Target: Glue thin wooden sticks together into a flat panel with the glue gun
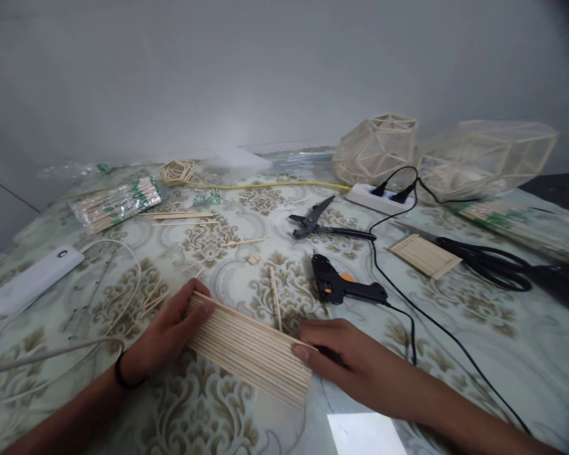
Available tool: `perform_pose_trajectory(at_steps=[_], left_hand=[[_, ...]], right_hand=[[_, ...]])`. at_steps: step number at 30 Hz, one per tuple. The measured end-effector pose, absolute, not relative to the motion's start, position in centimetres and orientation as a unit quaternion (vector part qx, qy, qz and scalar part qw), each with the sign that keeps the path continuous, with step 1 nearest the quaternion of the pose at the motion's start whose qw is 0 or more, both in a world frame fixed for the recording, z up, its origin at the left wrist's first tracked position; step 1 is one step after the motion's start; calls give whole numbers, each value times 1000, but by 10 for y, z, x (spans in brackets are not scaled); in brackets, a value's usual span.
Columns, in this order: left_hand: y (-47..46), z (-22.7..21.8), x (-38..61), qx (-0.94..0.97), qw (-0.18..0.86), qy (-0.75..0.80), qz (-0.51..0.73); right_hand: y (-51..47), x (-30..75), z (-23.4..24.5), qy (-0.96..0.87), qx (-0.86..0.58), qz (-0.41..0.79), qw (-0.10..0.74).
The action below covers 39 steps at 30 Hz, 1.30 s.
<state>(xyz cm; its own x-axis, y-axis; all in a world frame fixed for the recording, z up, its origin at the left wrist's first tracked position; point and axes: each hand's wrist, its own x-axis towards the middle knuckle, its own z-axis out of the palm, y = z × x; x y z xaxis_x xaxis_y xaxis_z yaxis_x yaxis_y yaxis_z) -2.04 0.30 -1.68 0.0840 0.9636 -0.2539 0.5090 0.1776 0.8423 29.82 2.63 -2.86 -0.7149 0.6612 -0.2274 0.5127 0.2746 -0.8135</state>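
Between my hands is a flat panel of thin wooden sticks [251, 354] laid side by side, tilted above the patterned tablecloth. My left hand [177, 322] grips its left end, thumb on top and fingers behind. At the upper right corner my right hand [339, 354] pinches the panel, with its fingertips partly hidden underneath. A single loose stick [275, 297] lies just beyond the panel's far edge. Past my right hand rests a black glue gun [344, 282] on its side, its cord running toward me.
Black cutters [315, 224], large scissors [483, 256] and a small wooden panel [427, 254] lie to the right. A power strip [379, 197] feeds trailing cords. Stick-framed shapes [377, 148] stand at the back. Bagged sticks [118, 203] and a white power bank [36, 278] are left.
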Motion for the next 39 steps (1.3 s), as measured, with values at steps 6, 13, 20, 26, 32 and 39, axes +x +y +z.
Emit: perform_pose_trajectory(at_steps=[6,13,20,26,32,39], left_hand=[[2,-22,-23,590,445,624,255],[3,-21,-23,587,443,628,254],[3,-21,-24,599,432,624,256],[3,-18,-22,591,444,622,259],[2,-17,-22,597,436,624,254],[2,-15,-22,594,437,624,258]], right_hand=[[27,298,-29,-791,-370,479,84],[25,297,-27,-790,-373,480,77],[26,297,-27,-796,-368,474,78],[27,298,-29,-793,-371,477,77],[26,297,-28,-793,-366,479,86],[26,299,-30,-796,-361,476,98]])
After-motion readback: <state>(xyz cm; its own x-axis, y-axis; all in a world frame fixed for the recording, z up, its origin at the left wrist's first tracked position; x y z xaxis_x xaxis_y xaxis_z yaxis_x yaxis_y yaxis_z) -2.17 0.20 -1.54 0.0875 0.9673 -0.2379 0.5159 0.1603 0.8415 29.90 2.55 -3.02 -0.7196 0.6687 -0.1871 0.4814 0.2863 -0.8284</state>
